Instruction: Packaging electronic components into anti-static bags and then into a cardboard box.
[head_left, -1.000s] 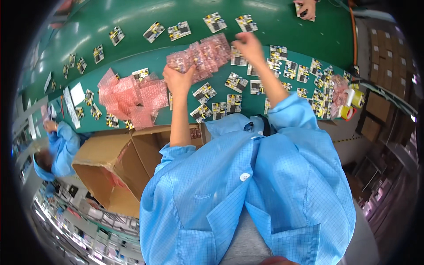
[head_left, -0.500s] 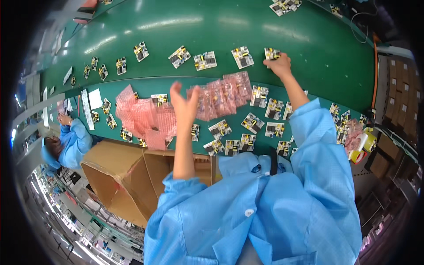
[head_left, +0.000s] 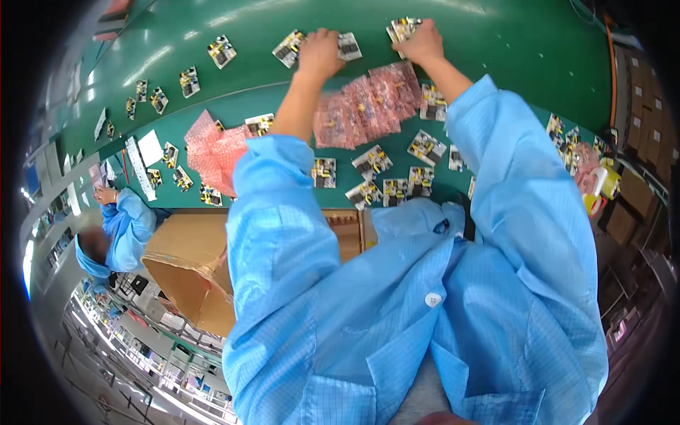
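Observation:
Both my arms reach to the green surface beyond the near worktop. My left hand (head_left: 321,52) is closed over the left part of a circuit board (head_left: 350,47), covering about half of it; its fingertips are partly hidden. Another circuit board (head_left: 289,48) lies just left of that hand. Farther right, my right hand (head_left: 423,41) grips the right side of a circuit board (head_left: 402,30) with yellow and black parts. Whether a second board is in this grip, I cannot tell. Nearer me, overlapping pink bubble bags (head_left: 368,105) with boards inside form a row.
Loose pink bubble bags (head_left: 212,152) lie left on the worktop (head_left: 283,188). Several bare boards (head_left: 372,162) are scattered near my body. An open cardboard box (head_left: 188,248) stands below the front edge. Tape rolls (head_left: 601,185) sit at right; a co-worker (head_left: 120,227) is at far left.
My left hand has moved from above the pink bags out to a board on the far surface. My right hand, with a board, has shifted left. The view has tilted.

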The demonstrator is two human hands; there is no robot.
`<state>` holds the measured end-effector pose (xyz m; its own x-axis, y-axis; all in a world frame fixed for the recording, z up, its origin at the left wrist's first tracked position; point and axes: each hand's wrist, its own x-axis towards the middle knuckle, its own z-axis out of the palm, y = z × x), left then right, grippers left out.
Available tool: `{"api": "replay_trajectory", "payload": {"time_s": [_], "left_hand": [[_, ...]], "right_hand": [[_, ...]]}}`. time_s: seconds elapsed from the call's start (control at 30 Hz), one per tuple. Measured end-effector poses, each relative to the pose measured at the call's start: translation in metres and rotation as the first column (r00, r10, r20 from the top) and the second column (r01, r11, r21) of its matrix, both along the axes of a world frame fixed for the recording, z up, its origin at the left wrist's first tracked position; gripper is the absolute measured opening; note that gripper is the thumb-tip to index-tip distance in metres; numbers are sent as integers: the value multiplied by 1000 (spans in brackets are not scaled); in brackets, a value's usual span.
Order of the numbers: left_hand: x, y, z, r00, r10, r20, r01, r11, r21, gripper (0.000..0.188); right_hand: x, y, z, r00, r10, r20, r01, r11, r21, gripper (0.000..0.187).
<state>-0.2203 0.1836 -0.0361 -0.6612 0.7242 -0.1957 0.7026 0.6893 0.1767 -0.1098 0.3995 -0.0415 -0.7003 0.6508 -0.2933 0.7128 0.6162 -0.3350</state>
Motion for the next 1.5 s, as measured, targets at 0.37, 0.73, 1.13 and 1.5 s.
{"api": "replay_trajectory", "payload": {"time_s": [0.37,0.73,1.13,1.5], "left_hand": [[92,-99,78,829,367,422,-545,361,757,70],[149,-157,15,670,669,322,-679,377,629,58],[80,-130,0,735,678,5,-670,724,166,77],[306,-114,122,145,-67,987,-909,386,160,49]], "right_hand": [[300,-30,106,966,-220,-137,126,861,-492,83],[378,-97,54,982,-189,5,189,976,-111,89],[391,-95,100,927,-337,-165,268,903,-335,89],[279,-178,162,973,-71,-220,-91,758,-646,90]]}}
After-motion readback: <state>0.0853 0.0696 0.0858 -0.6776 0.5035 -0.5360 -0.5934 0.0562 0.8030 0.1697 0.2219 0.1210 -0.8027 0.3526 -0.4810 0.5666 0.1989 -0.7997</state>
